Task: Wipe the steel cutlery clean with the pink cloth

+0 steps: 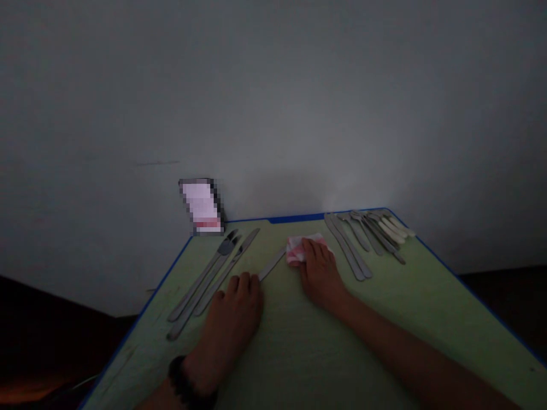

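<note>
My left hand (234, 310) lies on the green table (299, 353), its fingers closed over the handle of a metal knife (272, 264). The knife's blade points up and right toward a pink and white cloth (296, 249). My right hand (319, 271) presses on that cloth with its fingers bent over it, and the blade tip reaches the cloth. A dark band sits on my left wrist.
Three pieces of cutlery (211, 274) lie in a row left of my left hand. Several more knives and spoons (367, 234) lie at the back right. A blurred-out card (201, 206) stands at the table's back left corner, against a plain wall. The table has a blue edge (294, 218).
</note>
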Demonstrator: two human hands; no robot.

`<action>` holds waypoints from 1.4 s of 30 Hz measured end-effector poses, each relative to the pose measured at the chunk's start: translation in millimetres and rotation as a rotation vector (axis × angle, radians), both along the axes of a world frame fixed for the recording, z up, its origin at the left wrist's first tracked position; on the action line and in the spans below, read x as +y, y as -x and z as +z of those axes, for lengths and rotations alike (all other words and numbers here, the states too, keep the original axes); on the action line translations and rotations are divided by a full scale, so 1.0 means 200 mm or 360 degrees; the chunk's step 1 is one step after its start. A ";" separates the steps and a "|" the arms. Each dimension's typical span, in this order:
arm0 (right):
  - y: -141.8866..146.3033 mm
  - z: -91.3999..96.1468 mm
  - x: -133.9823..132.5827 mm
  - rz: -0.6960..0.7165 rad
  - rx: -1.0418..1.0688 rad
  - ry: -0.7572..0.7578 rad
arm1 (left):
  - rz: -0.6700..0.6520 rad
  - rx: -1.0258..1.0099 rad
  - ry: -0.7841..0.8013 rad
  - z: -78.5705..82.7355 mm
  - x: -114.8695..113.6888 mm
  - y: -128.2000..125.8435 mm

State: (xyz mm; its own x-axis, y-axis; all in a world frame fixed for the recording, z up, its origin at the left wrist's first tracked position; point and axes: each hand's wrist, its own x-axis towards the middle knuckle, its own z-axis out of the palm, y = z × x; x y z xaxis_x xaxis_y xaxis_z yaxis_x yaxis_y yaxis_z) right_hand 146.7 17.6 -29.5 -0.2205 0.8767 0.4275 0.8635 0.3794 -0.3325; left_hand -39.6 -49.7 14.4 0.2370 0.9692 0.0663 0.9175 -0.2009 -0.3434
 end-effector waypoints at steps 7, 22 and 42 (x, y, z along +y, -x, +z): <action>-0.01 -0.02 0.09 0.0070 0.0049 -0.0058 | 0.0105 0.0047 0.0321 0.06 0.02 0.05; -0.05 0.07 0.18 0.0075 0.1552 0.0257 | 0.0034 -0.0116 0.0371 0.06 0.17 -0.02; -0.05 0.09 0.17 0.0183 0.1821 0.0146 | -0.0041 -0.0058 0.0413 0.05 0.07 -0.11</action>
